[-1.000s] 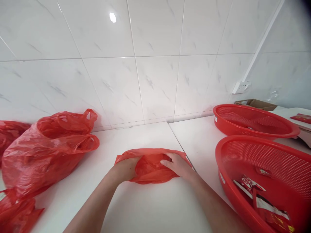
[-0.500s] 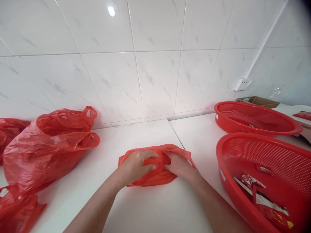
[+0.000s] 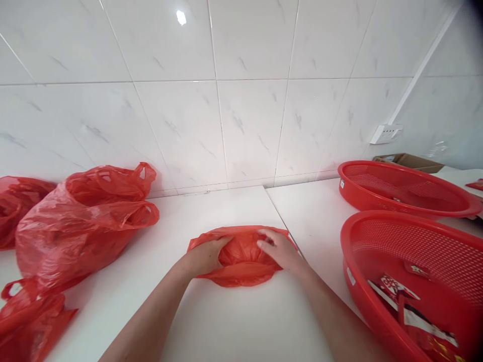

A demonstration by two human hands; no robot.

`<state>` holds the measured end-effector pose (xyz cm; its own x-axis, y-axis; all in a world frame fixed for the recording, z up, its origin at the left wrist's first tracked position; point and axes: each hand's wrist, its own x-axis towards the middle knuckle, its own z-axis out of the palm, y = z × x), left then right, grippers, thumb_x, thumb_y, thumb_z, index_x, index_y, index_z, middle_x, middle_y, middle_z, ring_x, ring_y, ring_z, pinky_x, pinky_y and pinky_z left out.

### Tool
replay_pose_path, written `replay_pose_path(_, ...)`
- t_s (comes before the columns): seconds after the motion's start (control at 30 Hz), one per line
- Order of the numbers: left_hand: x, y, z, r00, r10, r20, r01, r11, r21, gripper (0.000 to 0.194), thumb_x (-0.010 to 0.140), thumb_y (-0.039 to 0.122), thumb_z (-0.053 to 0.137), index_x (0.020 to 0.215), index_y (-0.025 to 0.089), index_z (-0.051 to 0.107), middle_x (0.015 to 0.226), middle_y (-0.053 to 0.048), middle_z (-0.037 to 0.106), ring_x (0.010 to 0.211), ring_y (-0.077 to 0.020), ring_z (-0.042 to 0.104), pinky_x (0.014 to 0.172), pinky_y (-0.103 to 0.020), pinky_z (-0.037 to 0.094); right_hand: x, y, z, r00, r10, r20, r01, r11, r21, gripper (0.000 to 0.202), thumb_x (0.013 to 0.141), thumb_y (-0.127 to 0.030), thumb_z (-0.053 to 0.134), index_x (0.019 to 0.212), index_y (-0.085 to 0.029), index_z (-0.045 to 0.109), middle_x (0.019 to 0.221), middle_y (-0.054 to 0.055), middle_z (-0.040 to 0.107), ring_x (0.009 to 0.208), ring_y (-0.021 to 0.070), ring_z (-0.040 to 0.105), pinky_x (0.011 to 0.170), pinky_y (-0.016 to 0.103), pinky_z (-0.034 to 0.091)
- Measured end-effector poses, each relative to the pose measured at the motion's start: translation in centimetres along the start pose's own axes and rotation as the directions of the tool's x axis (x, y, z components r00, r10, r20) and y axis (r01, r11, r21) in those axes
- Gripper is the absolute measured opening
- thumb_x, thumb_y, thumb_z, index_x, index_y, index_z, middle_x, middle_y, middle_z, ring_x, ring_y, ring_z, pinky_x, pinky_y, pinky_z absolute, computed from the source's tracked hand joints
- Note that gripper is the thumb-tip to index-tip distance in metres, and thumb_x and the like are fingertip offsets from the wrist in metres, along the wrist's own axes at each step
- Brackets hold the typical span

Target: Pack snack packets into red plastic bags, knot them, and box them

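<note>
A thin red plastic bag (image 3: pixel 241 275) lies on the white table in front of me, its mouth spread and facing up. My left hand (image 3: pixel 208 255) is at the left side of that mouth, fingers and thumb apart, with some fingertips reaching inside. On the other side, my right hand (image 3: pixel 277 247) is over the bag's right edge, thumb and fingers apart and slightly curled. Folds of the bag show between the two hands, and I make out no contents in it.
At left stand a large full-looking red plastic bag (image 3: pixel 71 241) and smaller red bags (image 3: pixel 33 322). Two red perforated baskets (image 3: pixel 349 241) are at right, the near one holding several printed packets (image 3: pixel 400 289). Behind is a tiled wall with a socket (image 3: pixel 387 133); a cardboard box (image 3: pixel 418 163) sits near it.
The bag's mouth has widened between my hands. My left hand has lowered toward its left side, and my right hand has lifted out and moved slightly right. The view has shifted a little left.
</note>
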<state>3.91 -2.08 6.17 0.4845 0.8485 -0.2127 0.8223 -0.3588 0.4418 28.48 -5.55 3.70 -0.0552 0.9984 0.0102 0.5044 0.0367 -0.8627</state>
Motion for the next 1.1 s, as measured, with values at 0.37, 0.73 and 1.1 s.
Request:
replay_pose_path(0.37, -1.5, 2.7, -0.7, 0.987, 0.116, -0.11, -0.133, 0.978, -0.163, 0.062, 0.066, 0.019, 0.054, 0.125, 0.039, 0.054, 0.128, 0.002, 0.057, 0.104, -0.0259, 0.058, 0.07, -0.028, 0.045, 0.5, 0.5, -1.0, 0.997, -0.025, -0.077, 0.047, 0.955, 0.293, 0.034, 0.076, -0.047, 0.057, 0.096, -0.02, 0.056, 0.084, 0.001, 0.061, 0.074, 0.0143, 0.056, 0.071, 0.028, 0.045)
replay_pose_path(0.73, -6.1, 6.1, 1.9, 0.932, 0.32, 0.173, -0.305, 0.946, -0.106, 0.012, 0.064, 0.014, 0.053, 0.055, 0.021, 0.053, 0.056, 0.002, 0.049, 0.051, -0.0138, 0.044, 0.047, -0.027, 0.027, 0.4, -0.6, 1.2, 0.991, -0.031, -0.134, -0.017, 0.939, -0.343, 0.008, 0.072, -0.019, 0.053, 0.072, -0.021, 0.061, 0.079, -0.002, 0.063, 0.07, 0.0122, 0.055, 0.055, 0.025, 0.031)
replay_pose_path(1.1, -5.9, 5.2, -1.1, 0.82, 0.22, -0.529, -0.117, 0.968, 0.221, 0.029, 0.082, 0.025, 0.048, 0.108, 0.024, 0.062, 0.116, -0.011, 0.056, 0.103, -0.0283, 0.052, 0.084, -0.04, 0.043, -1.7, -2.9, 2.6, 0.923, -0.333, -0.193, 0.126, 0.735, -0.666, 0.032, 0.086, -0.022, 0.045, 0.114, -0.017, 0.06, 0.106, 0.011, 0.061, 0.099, 0.0239, 0.054, 0.082, 0.035, 0.041)
